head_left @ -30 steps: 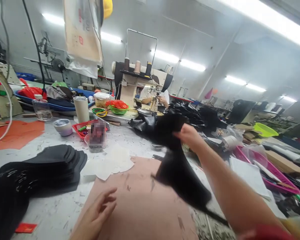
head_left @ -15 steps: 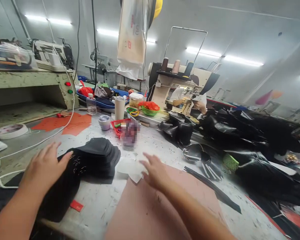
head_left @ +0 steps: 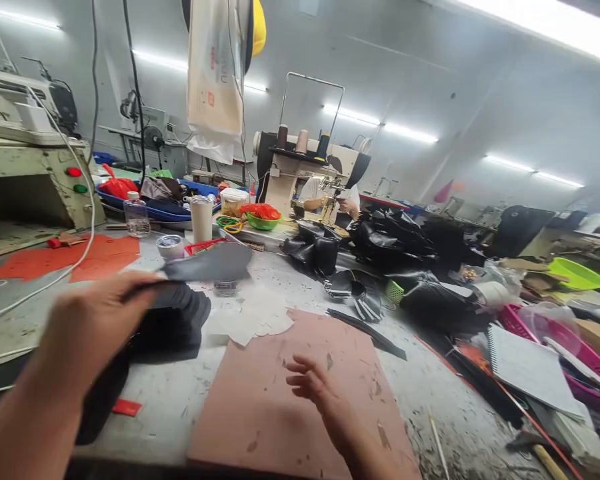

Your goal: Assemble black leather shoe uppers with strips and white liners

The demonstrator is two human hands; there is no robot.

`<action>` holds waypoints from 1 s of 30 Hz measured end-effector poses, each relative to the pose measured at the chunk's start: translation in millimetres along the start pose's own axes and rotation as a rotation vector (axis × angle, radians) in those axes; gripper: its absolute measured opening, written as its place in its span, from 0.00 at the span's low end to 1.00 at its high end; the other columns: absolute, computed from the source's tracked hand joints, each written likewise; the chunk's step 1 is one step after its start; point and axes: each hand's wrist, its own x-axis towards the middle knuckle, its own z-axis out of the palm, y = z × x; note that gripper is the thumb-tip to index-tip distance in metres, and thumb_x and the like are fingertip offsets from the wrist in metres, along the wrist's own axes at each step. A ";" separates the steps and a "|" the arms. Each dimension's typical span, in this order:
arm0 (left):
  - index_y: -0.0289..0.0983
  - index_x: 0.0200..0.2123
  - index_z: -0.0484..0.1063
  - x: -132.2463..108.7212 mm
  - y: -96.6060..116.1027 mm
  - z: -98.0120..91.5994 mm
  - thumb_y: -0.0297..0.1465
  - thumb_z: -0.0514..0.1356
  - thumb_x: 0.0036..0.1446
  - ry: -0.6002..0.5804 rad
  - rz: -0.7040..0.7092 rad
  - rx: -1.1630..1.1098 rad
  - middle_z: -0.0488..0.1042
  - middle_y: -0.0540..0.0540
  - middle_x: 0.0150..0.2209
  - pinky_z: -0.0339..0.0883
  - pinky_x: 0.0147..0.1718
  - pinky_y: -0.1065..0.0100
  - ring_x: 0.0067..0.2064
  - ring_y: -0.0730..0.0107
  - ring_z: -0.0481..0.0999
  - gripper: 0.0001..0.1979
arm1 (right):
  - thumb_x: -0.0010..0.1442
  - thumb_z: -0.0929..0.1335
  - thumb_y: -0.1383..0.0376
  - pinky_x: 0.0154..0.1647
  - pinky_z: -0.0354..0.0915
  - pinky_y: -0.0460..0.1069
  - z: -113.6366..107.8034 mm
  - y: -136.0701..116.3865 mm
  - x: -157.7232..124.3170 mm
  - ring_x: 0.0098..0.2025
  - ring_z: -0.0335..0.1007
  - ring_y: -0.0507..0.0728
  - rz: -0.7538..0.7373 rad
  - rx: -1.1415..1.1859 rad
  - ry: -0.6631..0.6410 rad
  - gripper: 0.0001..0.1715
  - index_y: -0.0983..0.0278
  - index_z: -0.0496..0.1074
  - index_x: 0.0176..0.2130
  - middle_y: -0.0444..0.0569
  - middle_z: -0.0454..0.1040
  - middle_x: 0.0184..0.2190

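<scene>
My left hand (head_left: pixel 97 327) pinches the edge of a thin black cut piece (head_left: pixel 210 261), whose far end is raised over the table. Below it lies a stack of matching black pieces (head_left: pixel 173 327), partly hidden by my left hand and forearm. With fingers apart and nothing in them, my right hand (head_left: pixel 315 387) hovers over a pinkish-brown board (head_left: pixel 260 400). White paper sheets (head_left: pixel 255 317) with ragged edges lie at the board's far end, right of the stack.
A sewing machine (head_left: pixel 290 173) stands at the back, a co-worker (head_left: pixel 313 193) behind it. Black leather pieces (head_left: pixel 380 240) are heaped at right. A cup (head_left: pixel 201 220), a bottle (head_left: pixel 137 215) and orange material (head_left: pixel 105 257) are at back left. A notebook (head_left: pixel 533 367) and hammer (head_left: pixel 547 460) lie at right.
My left hand has taken hold of a black piece from the stack and lifted it. The right hand has drawn back from the white paper to above the board. The view has turned right.
</scene>
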 end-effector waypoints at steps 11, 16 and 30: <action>0.40 0.50 0.64 -116.3 81.1 104.6 0.34 0.59 0.50 -1.018 0.288 -0.034 0.72 0.44 0.49 0.65 0.45 0.66 0.48 0.63 0.71 0.22 | 0.54 0.62 0.55 0.55 0.53 0.59 -70.4 -7.5 -9.2 0.57 0.54 0.62 -0.235 -0.436 0.649 0.20 0.61 0.67 0.44 0.53 0.62 0.53; 0.34 0.34 0.72 -56.9 20.3 105.1 0.18 0.48 0.51 -0.825 0.210 0.326 0.75 0.38 0.38 0.63 0.41 0.61 0.42 0.59 0.73 0.15 | 0.54 0.62 0.67 0.49 0.57 0.55 -11.1 -28.9 43.0 0.46 0.64 0.59 -0.387 -1.036 0.062 0.11 0.61 0.72 0.36 0.51 0.72 0.41; 0.39 0.33 0.71 -8.4 -13.6 132.1 0.31 0.46 0.55 -0.388 0.027 0.270 0.77 0.44 0.36 0.64 0.33 0.67 0.37 0.61 0.75 0.13 | 0.55 0.59 0.71 0.41 0.56 0.55 42.2 -14.5 98.1 0.41 0.64 0.59 -0.370 -1.504 -0.243 0.13 0.65 0.71 0.35 0.53 0.73 0.36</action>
